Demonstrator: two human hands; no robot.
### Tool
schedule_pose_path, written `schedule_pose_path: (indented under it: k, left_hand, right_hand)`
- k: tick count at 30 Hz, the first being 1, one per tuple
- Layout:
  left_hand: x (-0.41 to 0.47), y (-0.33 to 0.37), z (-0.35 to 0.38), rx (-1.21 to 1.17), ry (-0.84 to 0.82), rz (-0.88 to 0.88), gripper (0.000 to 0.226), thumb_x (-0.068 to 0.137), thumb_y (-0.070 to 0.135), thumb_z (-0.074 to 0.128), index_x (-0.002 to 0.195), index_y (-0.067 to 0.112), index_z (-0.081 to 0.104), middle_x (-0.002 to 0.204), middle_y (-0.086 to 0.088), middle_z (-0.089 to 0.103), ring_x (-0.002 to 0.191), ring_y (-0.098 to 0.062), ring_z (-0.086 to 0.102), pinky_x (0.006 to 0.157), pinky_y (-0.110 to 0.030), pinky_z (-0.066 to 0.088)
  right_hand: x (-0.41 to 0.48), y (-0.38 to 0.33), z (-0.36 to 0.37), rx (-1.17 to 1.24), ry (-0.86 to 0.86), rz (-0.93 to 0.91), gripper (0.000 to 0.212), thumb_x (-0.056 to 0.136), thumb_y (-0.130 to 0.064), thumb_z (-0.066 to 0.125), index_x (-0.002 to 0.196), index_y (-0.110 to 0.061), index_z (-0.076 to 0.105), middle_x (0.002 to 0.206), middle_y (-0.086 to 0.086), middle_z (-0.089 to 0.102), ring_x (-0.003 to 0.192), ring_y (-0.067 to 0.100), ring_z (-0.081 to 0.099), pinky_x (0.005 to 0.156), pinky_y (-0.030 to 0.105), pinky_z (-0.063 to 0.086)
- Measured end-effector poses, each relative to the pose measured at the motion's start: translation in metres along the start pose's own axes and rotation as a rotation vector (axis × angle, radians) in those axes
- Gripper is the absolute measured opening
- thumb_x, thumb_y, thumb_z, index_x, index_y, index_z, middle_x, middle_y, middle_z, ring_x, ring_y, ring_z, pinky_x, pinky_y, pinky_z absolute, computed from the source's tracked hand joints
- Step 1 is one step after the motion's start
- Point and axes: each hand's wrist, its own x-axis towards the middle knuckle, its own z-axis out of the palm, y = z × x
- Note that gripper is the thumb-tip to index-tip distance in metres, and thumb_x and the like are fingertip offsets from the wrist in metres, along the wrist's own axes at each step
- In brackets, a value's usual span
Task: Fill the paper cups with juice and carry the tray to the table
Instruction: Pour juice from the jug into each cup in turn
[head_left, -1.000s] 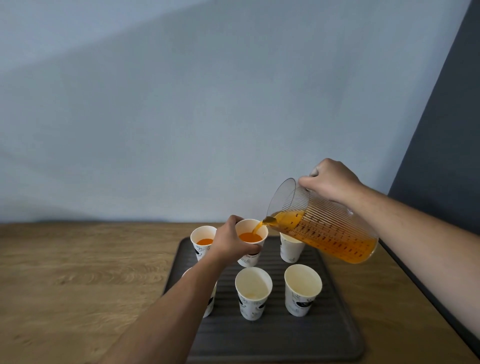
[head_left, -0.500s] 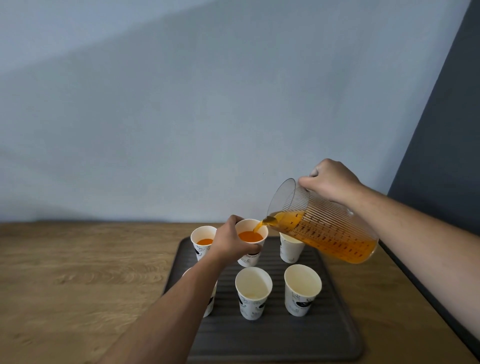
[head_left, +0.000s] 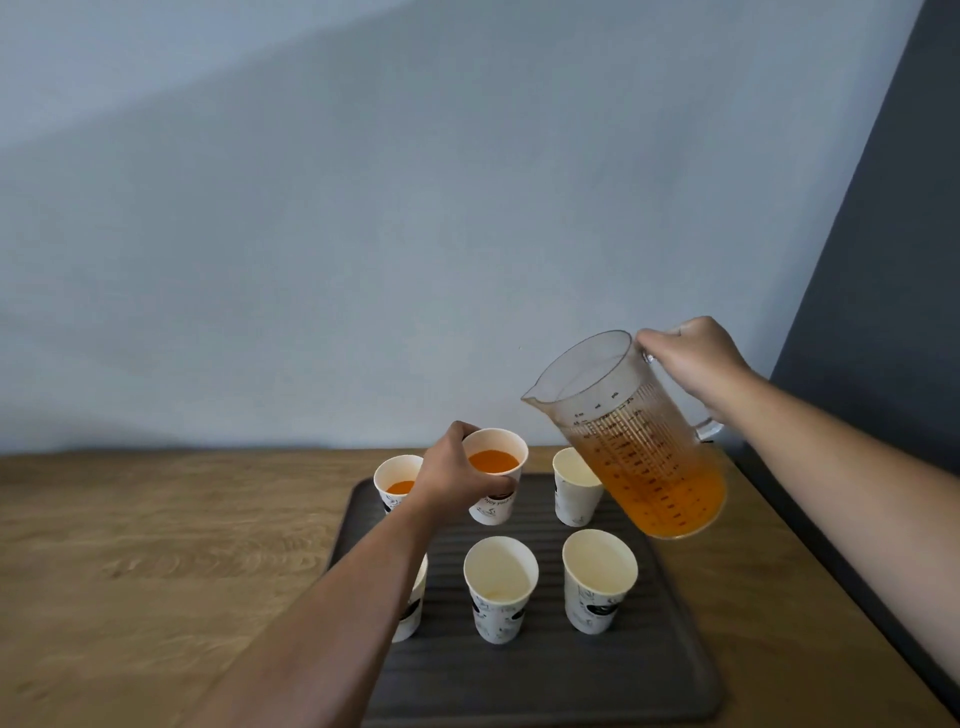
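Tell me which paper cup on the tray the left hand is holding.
The middle cup of the back row, holding orange juice. The left hand grips its side; the other juice-filled cup stands free to its left.

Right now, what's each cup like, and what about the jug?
Back left cup: holds juice.
Back middle cup: holds juice, left hand grips it.
Back right cup: empty.
Front middle cup: empty.
Front right cup: empty.
Front left cup: inside hidden by arm.
Jug: partly full, tilted, not pouring, in right hand.
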Motion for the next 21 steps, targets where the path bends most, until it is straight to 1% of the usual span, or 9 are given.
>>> schedule_pose_path:
  k: [2,5,7,9,12,15,19,21]
  left_hand:
    - [0.003,0.000,0.005,0.013,-0.008,-0.007,0.071,0.064,0.031,0.083,0.123,0.022,0.044,0.115,0.002,0.057,0.101,-0.018,0.055,0.078,-0.030,0.046]
    - [0.010,-0.002,0.015,0.048,-0.020,-0.031,0.072,0.065,0.031,0.083,0.124,0.021,0.043,0.117,0.000,0.056,0.102,-0.019,0.054,0.079,-0.030,0.046]
    - [0.016,-0.004,0.023,0.080,-0.029,-0.057,0.072,0.065,0.031,0.083,0.123,0.019,0.043,0.118,-0.002,0.056,0.102,-0.019,0.053,0.080,-0.029,0.045]
    - [0.021,-0.007,0.031,0.097,-0.041,-0.081,0.072,0.066,0.029,0.083,0.124,0.016,0.042,0.121,-0.004,0.055,0.102,-0.018,0.051,0.080,-0.029,0.044]
    - [0.029,-0.014,0.043,0.117,-0.064,-0.114,0.075,0.066,0.027,0.084,0.126,0.013,0.041,0.125,-0.005,0.053,0.111,-0.021,0.051,0.082,-0.028,0.043]
    - [0.038,-0.022,0.053,0.117,-0.079,-0.147,0.074,0.064,0.025,0.085,0.122,0.014,0.042,0.124,-0.006,0.053,0.108,-0.019,0.050,0.082,-0.029,0.043]
    - [0.047,-0.030,0.060,0.127,-0.084,-0.176,0.075,0.063,0.023,0.086,0.122,0.015,0.041,0.125,-0.007,0.053,0.111,-0.021,0.050,0.082,-0.029,0.044]
    - [0.049,-0.033,0.061,0.133,-0.079,-0.181,0.075,0.063,0.024,0.086,0.122,0.015,0.041,0.125,-0.007,0.053,0.109,-0.020,0.050,0.083,-0.030,0.044]
  right_hand:
    - [0.003,0.006,-0.006,0.061,0.042,0.042,0.035,0.076,-0.026,0.059,0.054,-0.018,0.033,0.053,0.002,0.026,0.048,0.016,0.025,0.053,0.029,0.023]
    - [0.007,0.019,-0.013,0.131,0.128,0.106,0.028,0.070,-0.029,0.059,0.055,-0.018,0.037,0.054,0.004,0.027,0.050,0.016,0.025,0.056,0.034,0.025]
    - [0.010,0.030,-0.016,0.171,0.173,0.157,0.027,0.064,-0.031,0.058,0.053,-0.019,0.036,0.053,0.003,0.026,0.052,0.016,0.024,0.060,0.038,0.026]
    - [0.012,0.043,-0.018,0.198,0.194,0.199,0.026,0.061,-0.032,0.057,0.053,-0.021,0.035,0.054,0.003,0.025,0.052,0.016,0.022,0.061,0.038,0.025]
    - [0.015,0.064,-0.021,0.231,0.198,0.242,0.018,0.063,-0.032,0.056,0.060,-0.020,0.043,0.056,0.003,0.026,0.053,0.015,0.022,0.059,0.035,0.024]
    - [0.016,0.083,-0.022,0.259,0.192,0.260,0.014,0.065,-0.030,0.056,0.065,-0.018,0.048,0.058,0.003,0.027,0.052,0.015,0.022,0.054,0.031,0.021]
    - [0.019,0.096,-0.021,0.295,0.163,0.274,0.018,0.069,-0.026,0.057,0.059,-0.020,0.043,0.057,0.003,0.026,0.051,0.014,0.021,0.051,0.030,0.020]
    - [0.019,0.098,-0.020,0.299,0.158,0.268,0.021,0.069,-0.027,0.056,0.057,-0.021,0.040,0.058,0.004,0.025,0.051,0.014,0.020,0.051,0.030,0.019]
